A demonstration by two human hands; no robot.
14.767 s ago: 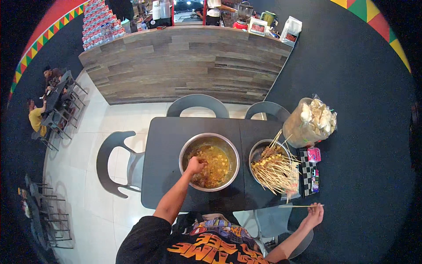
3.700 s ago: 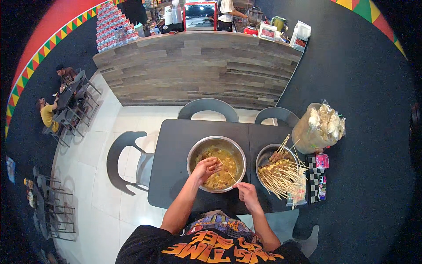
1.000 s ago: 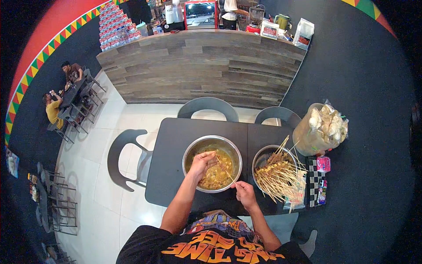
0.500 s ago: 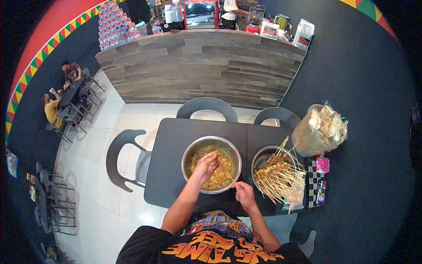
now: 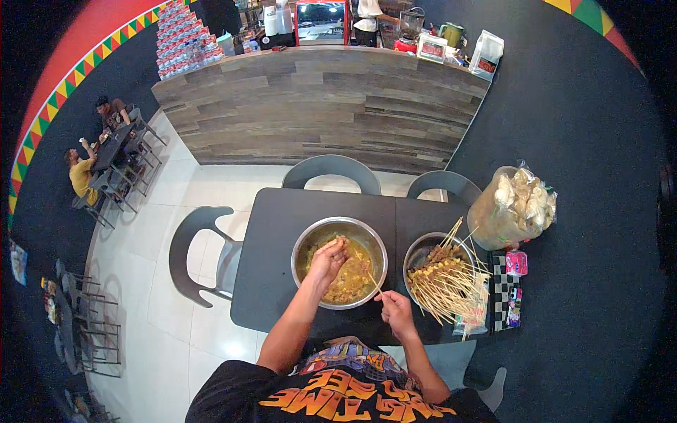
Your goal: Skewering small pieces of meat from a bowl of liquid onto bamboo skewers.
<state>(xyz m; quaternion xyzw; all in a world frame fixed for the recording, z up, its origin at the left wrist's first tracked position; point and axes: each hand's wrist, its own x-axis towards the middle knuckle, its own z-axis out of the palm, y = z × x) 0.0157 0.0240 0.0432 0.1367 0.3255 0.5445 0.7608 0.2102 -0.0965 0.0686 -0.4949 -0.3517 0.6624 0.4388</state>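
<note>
A steel mixing bowl [image 5: 302, 282] on the table holds yellowish marinade with meat pieces [image 5: 347, 287]. Over its left half is my left hand [image 5: 327, 264], fingers curled together; what they hold, if anything, is hidden. My right hand [image 5: 396, 311], at the bowl's lower right rim, pinches a thin wooden skewer [image 5: 376, 286]. The skewer slants up and left over the marinade, its far end apart from my left fingers and hard to make out. Right of it, a second steel bowl [image 5: 408, 262] carries many skewers [image 5: 446, 290] threaded with meat, bare ends fanned toward me.
Behind the skewer bowl stands a large tub [image 5: 486, 215] with plastic-bagged food. Small packets [image 5: 516, 263] lie on a checkered tray [image 5: 500, 308] at the right edge. Chairs [image 5: 194, 257] surround the dark table [image 5: 271, 225]. Beyond is a wood-panelled counter [image 5: 317, 106]; two people sit far left.
My left hand has drawn slightly left and up, away from the skewer. The skewer's far end, earlier at my left fingers, now sits lower over the marinade.
</note>
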